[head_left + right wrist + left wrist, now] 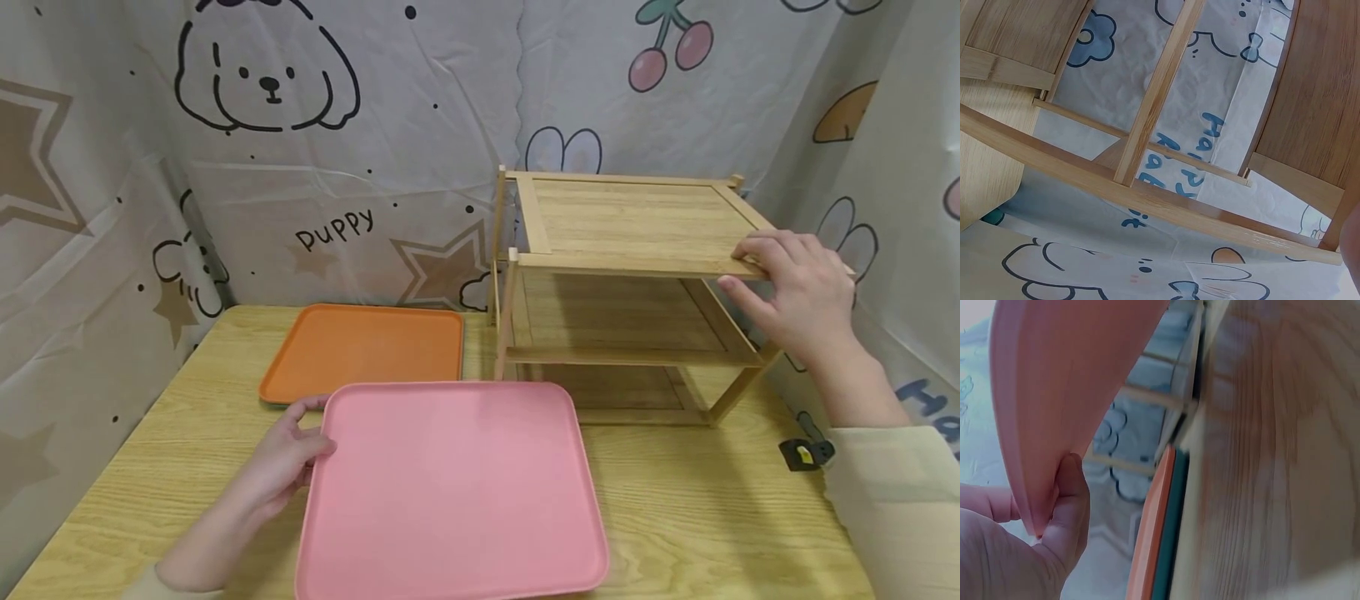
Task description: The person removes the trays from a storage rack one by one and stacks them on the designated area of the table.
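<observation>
My left hand [281, 462] pinches the left edge of a pink rectangular tray [450, 492], thumb on one face and fingers on the other. In the left wrist view the pink tray [1066, 381] is tilted up off the table, and the left thumb [1071, 506] presses its surface. At the right, my right hand [806, 287] grips the front right corner of a three-tier wooden shelf rack [637, 221], fingers over the top board and thumb at its front edge. The right wrist view shows the rack's side frame [1154, 94] and only a sliver of that hand.
Behind the pink tray, an orange tray [367, 350] lies on a green tray [1169, 531] on the wood-grain table [675, 500]. A black tape measure [806, 454] sits near the table's right edge. Printed cloth [420, 92] hangs behind the table and at both sides.
</observation>
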The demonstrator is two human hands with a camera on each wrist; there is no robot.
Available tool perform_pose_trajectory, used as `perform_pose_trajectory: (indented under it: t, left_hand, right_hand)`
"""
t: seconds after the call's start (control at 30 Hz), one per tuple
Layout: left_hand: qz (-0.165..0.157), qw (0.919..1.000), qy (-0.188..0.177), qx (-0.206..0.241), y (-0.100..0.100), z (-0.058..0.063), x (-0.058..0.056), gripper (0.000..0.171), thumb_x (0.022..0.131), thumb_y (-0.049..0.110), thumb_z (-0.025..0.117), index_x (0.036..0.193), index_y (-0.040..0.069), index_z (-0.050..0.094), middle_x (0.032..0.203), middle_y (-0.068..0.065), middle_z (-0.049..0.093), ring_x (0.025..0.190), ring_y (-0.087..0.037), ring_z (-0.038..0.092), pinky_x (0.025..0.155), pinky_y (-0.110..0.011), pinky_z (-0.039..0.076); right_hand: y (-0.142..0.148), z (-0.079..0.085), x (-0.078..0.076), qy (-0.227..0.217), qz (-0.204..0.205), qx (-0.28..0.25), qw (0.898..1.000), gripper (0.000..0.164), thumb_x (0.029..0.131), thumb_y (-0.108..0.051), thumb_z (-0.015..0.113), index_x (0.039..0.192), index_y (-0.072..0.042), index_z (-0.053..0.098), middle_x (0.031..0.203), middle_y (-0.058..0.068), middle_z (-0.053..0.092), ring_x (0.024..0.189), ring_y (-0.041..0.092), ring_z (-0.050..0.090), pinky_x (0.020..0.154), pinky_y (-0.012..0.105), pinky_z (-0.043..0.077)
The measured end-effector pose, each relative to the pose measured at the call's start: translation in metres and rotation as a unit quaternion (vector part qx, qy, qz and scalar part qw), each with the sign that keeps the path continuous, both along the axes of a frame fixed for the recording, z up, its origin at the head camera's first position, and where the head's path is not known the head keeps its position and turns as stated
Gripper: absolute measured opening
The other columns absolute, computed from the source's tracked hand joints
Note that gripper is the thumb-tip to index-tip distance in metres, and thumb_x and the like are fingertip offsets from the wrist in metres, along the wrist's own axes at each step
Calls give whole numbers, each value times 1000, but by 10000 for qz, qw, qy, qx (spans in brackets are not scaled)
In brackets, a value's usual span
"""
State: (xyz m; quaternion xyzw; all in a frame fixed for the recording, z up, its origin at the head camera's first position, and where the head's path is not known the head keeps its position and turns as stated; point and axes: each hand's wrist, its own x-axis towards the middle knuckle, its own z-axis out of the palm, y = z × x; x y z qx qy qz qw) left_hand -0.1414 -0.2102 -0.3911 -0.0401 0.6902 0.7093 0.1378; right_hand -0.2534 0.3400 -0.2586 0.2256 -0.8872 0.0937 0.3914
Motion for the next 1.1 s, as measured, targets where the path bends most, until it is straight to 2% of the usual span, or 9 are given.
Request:
perform_pose_trajectory:
  t: [0.17,0.33,0.57,0.67,0.77,0.93,1.1]
  left_hand:
    - [-120,9990,211,-388,-25,1,-2,59,88,-3,49,137,4,18,84,0,67,59,-11,61,53,-29,53]
    - [-162,9984,295,-458,-48,6,-6,54,90,-2,50,136,8,23,84,2,68,62,-13,65,55,-30,55]
    - [-84,9983,281,-509,-80,20,-8,42,94,3,50,126,26,36,85,4,70,65,-14,67,58,-30,56]
    - [-11,9987,414,-308,-94,25,-9,40,94,2,49,120,32,39,84,4,70,64,-14,66,56,-29,55]
    - [104,9989,445,-47,-106,30,-12,40,95,1,47,118,33,39,84,4,70,65,-14,67,55,-29,55]
    - [364,9982,308,366,-119,37,-21,43,96,2,47,127,30,35,86,5,68,70,-12,67,59,-28,56]
    - [641,9969,116,436,-123,39,-36,52,95,3,51,136,29,31,87,9,64,74,-9,65,62,-26,56]
  right_hand:
    - [0,0,0,18,-11,32,10000,77,84,-77,34,103,-6,57,115,16,57,104,41,46,78,57,32]
    - [0,1,0,68,8,37,10000,79,83,-78,32,103,-5,56,114,17,57,103,42,46,77,57,31]
    - [0,0,2,66,54,13,10000,78,83,-77,33,103,-6,56,114,16,57,102,41,47,77,57,32]
    - [0,-1,1,51,43,7,10000,78,83,-77,32,103,-6,56,114,16,57,103,42,47,77,57,32]
    - [0,-2,1,49,18,6,10000,77,83,-77,33,103,-6,56,114,16,57,104,42,47,77,57,32]
    - [1,-2,1,59,-13,16,10000,78,83,-77,33,103,-6,56,114,16,57,104,41,47,77,57,32]
    - [1,-2,1,41,-23,22,10000,77,84,-77,33,103,-6,56,114,16,57,104,41,47,77,57,32]
